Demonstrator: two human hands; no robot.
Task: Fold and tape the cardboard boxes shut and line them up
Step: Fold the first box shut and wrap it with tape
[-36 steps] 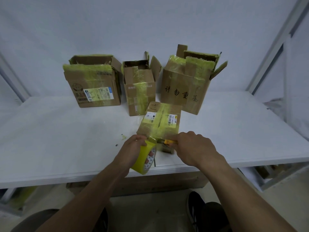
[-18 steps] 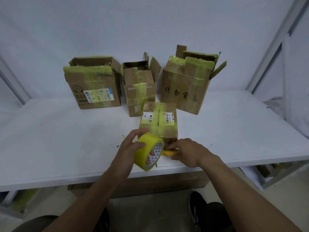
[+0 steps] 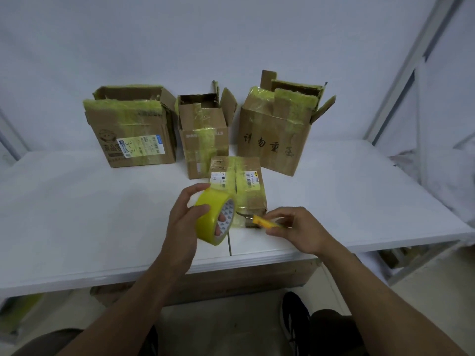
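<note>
1. Left hand (image 3: 183,224) grips the yellow tape roll (image 3: 210,214), fingers curled over its rim, thumb on the outer face; roll held tilted just off the near end of the small box (image 3: 246,191)
2. Right hand (image 3: 300,231) pinches the yellow knife (image 3: 264,222), its tip at the box's near bottom corner
3. Step looks like cutting the strip free. Keep the tape taut from the roll, slice close to the cardboard, blade away from the left fingers, then press the loose end down flat
4. Small box lies on the table (image 3: 90,214) near the front edge, flaps shut, taped along the seam; contents hidden
5. Behind it, the left box (image 3: 133,140), middle box (image 3: 205,145) and right box (image 3: 272,142) stand in a row with flaps up; insides dark, cannot tell what they hold
</note>
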